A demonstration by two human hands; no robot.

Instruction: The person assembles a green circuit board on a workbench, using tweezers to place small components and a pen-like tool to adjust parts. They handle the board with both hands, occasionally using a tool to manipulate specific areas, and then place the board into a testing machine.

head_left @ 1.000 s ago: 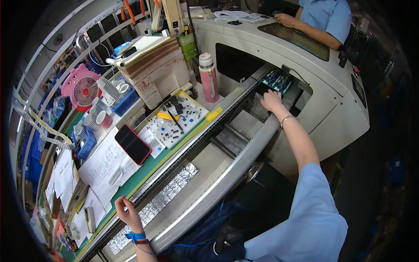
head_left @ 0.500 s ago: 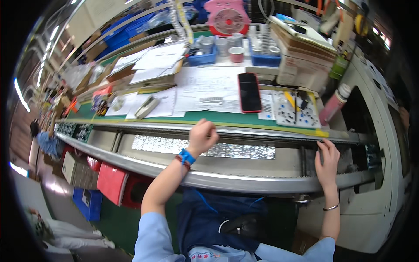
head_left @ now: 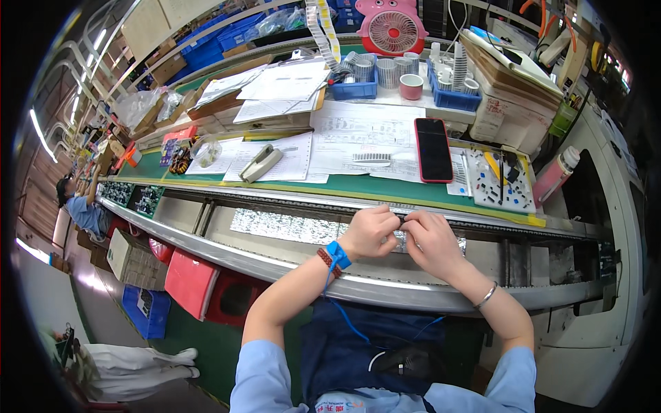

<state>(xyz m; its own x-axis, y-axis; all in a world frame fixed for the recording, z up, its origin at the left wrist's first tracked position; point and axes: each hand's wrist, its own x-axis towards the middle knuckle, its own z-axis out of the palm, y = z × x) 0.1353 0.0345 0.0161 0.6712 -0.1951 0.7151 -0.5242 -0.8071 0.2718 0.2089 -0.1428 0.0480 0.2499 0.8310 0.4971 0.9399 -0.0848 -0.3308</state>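
Note:
My left hand (head_left: 372, 233), with a blue strap and a reddish-brown bracelet at the wrist, is closed with its fingers bent in. Right beside it, my right hand (head_left: 435, 242) is closed in a pinch, and the fingertips of both hands nearly meet. Whatever they hold, if anything, is too small or hidden to make out. Both hands hover over the conveyor track, above a long crinkled silver foil strip (head_left: 282, 226). A metal rail (head_left: 385, 289) runs in front of the strip, under my forearms.
Behind the track, a green bench carries a stapler (head_left: 261, 163), papers (head_left: 275, 82), a phone (head_left: 434, 150) and a tray of small parts (head_left: 492, 182). Blue bins (head_left: 354, 89) and a pink fan (head_left: 392, 27) stand farther back. Circuit boards (head_left: 148, 199) sit at the track's left.
My right hand has come left from the track's right end, its spread fingers now pinched beside my left hand. The view has shifted, so the bench sits farther right in it.

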